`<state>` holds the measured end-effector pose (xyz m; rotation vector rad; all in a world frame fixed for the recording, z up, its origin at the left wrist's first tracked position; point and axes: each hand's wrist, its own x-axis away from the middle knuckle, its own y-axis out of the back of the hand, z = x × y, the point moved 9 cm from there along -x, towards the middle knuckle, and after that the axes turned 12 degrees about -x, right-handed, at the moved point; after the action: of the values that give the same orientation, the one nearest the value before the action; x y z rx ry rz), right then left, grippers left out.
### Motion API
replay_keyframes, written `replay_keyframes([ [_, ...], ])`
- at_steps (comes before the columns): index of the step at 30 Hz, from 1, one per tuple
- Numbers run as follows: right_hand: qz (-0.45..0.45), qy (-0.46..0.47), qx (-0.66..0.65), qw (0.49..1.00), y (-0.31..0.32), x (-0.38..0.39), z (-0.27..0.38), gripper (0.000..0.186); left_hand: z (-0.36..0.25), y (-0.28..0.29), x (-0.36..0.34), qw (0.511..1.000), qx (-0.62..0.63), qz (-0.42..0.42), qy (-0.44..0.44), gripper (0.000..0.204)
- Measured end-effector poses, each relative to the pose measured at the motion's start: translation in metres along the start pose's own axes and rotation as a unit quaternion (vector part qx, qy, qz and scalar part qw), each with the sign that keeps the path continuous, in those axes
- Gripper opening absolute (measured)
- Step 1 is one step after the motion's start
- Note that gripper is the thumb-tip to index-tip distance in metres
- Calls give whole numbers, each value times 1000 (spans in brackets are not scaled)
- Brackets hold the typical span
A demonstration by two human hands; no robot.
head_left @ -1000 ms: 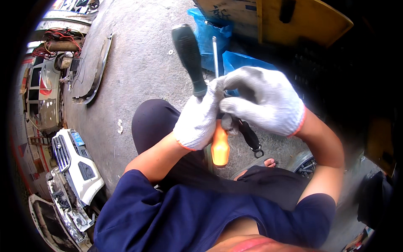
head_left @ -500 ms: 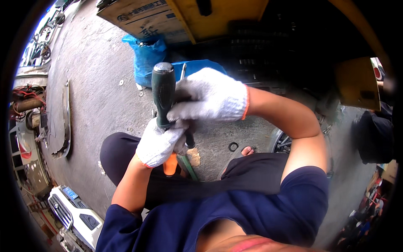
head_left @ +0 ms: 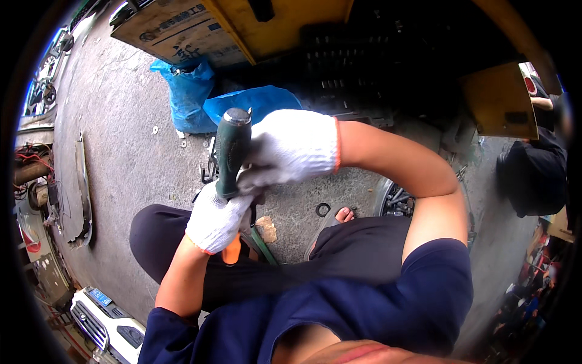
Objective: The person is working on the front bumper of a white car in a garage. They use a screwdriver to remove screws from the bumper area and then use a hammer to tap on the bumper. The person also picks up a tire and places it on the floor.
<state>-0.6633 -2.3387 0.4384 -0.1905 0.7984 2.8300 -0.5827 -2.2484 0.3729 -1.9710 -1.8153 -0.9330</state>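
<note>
Both my hands wear white knit gloves with orange cuffs and meet above my lap. My left hand (head_left: 213, 219) is closed just under the dark green handle of a screwdriver (head_left: 233, 155), whose metal cap points up. Beside the handle, my right hand (head_left: 294, 148) has its fingers curled in; a thin metal tip shows behind the cap, but what those fingers grip is hidden. Below my left hand there is an orange piece (head_left: 231, 250), partly covered, and a green strip (head_left: 264, 246) runs next to it. The screwdriver's lower end is out of sight.
Past my hands stand a blue bag (head_left: 188, 100) and a yellow cabinet (head_left: 279, 27) with dark shelves. A black ring (head_left: 323, 210) lies near my foot; a round tray of metal parts (head_left: 397, 200) is right of it. A car bumper (head_left: 109, 321) lies lower left; another person crouches far right.
The screwdriver and my hands sit slightly lower in the view. The thin metal shaft beside the handle, plain before, is now mostly hidden. The surroundings have shifted left with my head.
</note>
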Motion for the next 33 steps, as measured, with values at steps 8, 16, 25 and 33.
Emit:
replay_keyframes([
  [8,85,54,51,994,-12,5,19,25,16,-4,16,996,-79,49,8,10],
  [16,-133,-348,323,870,195,160,-233,45,11,-1,1,998,44,-17,-47,17],
  [25,-45,-559,150,814,88,216,-372,44,8,14,10,949,299,-77,-63,33],
  [33,-102,-525,191,823,101,225,-379,41,16,15,-4,955,279,-100,20,32],
])
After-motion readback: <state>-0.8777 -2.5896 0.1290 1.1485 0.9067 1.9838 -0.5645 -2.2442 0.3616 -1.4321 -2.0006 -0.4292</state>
